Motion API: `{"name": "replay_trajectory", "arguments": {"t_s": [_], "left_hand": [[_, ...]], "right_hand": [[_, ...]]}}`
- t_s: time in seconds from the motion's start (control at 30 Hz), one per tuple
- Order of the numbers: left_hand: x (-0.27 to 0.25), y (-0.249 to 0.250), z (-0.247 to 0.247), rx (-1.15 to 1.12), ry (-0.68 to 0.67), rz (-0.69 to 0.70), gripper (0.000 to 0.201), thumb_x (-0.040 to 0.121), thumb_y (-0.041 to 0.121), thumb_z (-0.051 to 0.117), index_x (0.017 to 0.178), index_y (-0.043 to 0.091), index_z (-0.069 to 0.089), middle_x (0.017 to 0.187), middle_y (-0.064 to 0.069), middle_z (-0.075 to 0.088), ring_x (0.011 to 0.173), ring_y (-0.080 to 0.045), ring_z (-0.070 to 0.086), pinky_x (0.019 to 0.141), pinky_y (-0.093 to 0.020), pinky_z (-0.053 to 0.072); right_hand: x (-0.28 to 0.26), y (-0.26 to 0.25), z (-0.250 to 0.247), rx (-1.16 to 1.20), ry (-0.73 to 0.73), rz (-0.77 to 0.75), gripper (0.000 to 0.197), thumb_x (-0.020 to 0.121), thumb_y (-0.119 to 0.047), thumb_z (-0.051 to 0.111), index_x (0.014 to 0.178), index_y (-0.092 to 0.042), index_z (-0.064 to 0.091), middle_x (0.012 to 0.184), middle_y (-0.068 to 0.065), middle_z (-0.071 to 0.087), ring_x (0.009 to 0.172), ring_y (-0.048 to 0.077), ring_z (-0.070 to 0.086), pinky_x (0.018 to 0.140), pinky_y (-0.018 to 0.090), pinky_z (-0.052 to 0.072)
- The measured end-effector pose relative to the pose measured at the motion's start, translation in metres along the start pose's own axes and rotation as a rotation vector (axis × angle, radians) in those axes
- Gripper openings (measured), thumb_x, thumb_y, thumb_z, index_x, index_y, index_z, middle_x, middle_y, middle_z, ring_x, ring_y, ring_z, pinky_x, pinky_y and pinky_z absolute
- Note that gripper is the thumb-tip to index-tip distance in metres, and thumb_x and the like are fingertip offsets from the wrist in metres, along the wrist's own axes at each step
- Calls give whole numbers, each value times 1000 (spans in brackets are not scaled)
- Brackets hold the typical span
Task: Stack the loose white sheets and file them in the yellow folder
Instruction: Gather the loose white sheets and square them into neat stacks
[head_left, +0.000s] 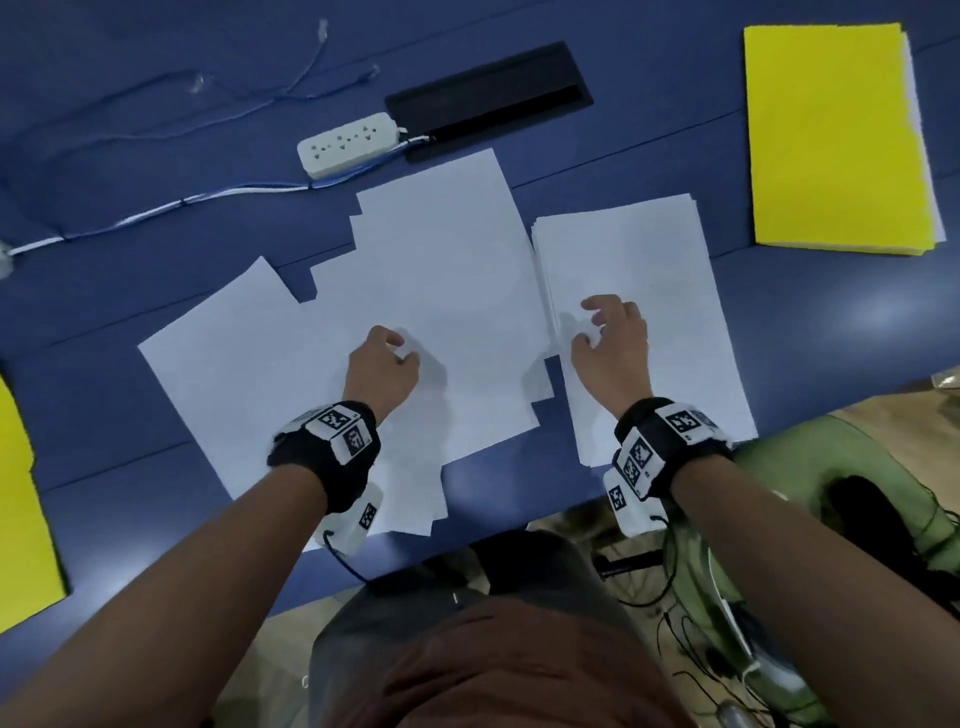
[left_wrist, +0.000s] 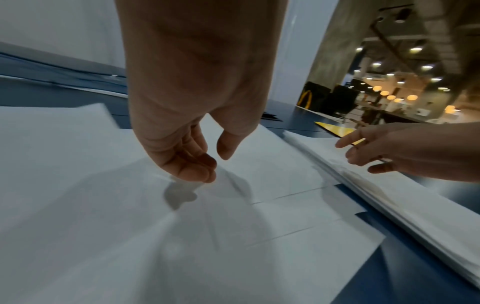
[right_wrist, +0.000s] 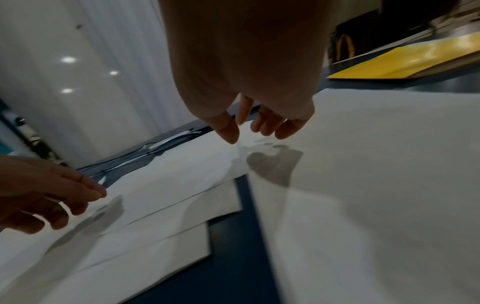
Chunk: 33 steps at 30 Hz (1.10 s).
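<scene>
Both hands (head_left: 382, 369) over white sheets (head_left: 457, 291) (blue table (head_left: 831, 312))

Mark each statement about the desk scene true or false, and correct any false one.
1. The yellow folder lies closed at the far right of the blue table. True.
2. The right hand is over the neat stack of sheets. True.
3. The left hand grips the power strip. False: it is down at the scattered sheets, fingers bunched at the paper; the strip lies untouched beyond them.
4. All the white sheets are already in one pile. False: a scattered spread lies left of the neat stack.
5. The folder rests on top of the sheets. False: it lies apart from them.
</scene>
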<state>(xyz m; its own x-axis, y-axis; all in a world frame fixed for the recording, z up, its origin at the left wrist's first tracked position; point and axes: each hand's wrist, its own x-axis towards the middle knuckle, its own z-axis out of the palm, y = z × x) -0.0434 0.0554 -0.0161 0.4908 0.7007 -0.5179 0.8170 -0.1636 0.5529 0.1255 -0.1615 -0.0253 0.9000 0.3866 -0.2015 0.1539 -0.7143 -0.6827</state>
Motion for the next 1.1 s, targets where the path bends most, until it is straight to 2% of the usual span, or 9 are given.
{"name": "replay_trajectory", "arguments": {"t_s": [0.07, 0.3, 0.4, 0.47, 0.53, 0.67, 0.8, 0.93, 1.1], "left_hand": [[-2, -28, -22, -22, 52, -60, 29, 93, 25, 59, 119, 12, 54, 95, -4, 65, 89, -20, 59, 76, -26, 42], [-14, -109, -91, -39, 145, -157, 27, 93, 23, 60, 117, 11, 56, 98, -7, 66, 90, -22, 59, 74, -28, 44], [-17, -140, -111, 12, 165, -182, 30, 92, 24, 61, 118, 9, 57, 111, -12, 63, 96, -25, 60, 76, -29, 45], [-19, -158, -122, 33, 157, -248, 41, 90, 30, 63, 124, 9, 53, 128, -16, 50, 105, -28, 58, 85, -34, 49], [-22, -169, -129, 47, 147, -358, 62, 87, 39, 67, 135, 9, 43, 140, -17, 34, 123, -37, 47, 99, -43, 45], [-27, -179, -139, 59, 134, -504, 98, 76, 56, 74, 145, 6, 27, 151, -17, 16, 138, -40, 24, 108, -48, 32], [-22, -188, -138, -11, 111, -450, 100, 74, 57, 76, 143, 6, 26, 147, -15, 18, 136, -38, 25, 104, -46, 35], [-19, -187, -132, -81, 93, -352, 91, 75, 56, 75, 141, 12, 31, 141, -10, 21, 131, -33, 27, 100, -41, 37], [-17, -185, -126, -127, 98, -277, 91, 76, 53, 76, 144, 14, 32, 138, -8, 23, 130, -29, 27, 104, -37, 36]], "right_hand": [[-11, -15, 21, 3, -84, -40, 41, 83, -7, 54, 121, -22, 55, 115, 2, 48, 106, 20, 47, 96, 42, 43], [-49, -65, 91, 10, -273, -111, 40, 82, -5, 56, 120, -18, 57, 107, 0, 44, 104, 26, 51, 95, 43, 46], [-61, -81, 116, -6, -337, -89, 44, 81, -3, 57, 123, -16, 55, 111, 3, 44, 106, 27, 50, 99, 43, 43], [-70, -91, 132, -65, -372, -69, 48, 81, -7, 59, 128, -16, 52, 119, 8, 44, 112, 31, 46, 101, 38, 40], [-78, -102, 146, -202, -371, -27, 58, 81, -14, 61, 136, -18, 45, 133, 11, 36, 121, 34, 37, 99, 34, 34], [-93, -117, 172, -441, -282, 119, 76, 75, -33, 69, 140, -24, 30, 150, 13, 16, 138, 39, 16, 108, 51, 27], [-101, -119, 190, -491, -301, 77, 80, 73, -45, 68, 140, -31, 28, 150, 13, 18, 134, 41, 24, 106, 53, 33], [-116, -126, 197, -494, -306, -67, 70, 77, -43, 66, 139, -36, 35, 135, 5, 30, 117, 34, 35, 96, 44, 37], [-135, -135, 202, -528, -368, -284, 61, 81, -39, 65, 138, -36, 43, 134, 3, 38, 112, 32, 42, 93, 42, 40]]}}
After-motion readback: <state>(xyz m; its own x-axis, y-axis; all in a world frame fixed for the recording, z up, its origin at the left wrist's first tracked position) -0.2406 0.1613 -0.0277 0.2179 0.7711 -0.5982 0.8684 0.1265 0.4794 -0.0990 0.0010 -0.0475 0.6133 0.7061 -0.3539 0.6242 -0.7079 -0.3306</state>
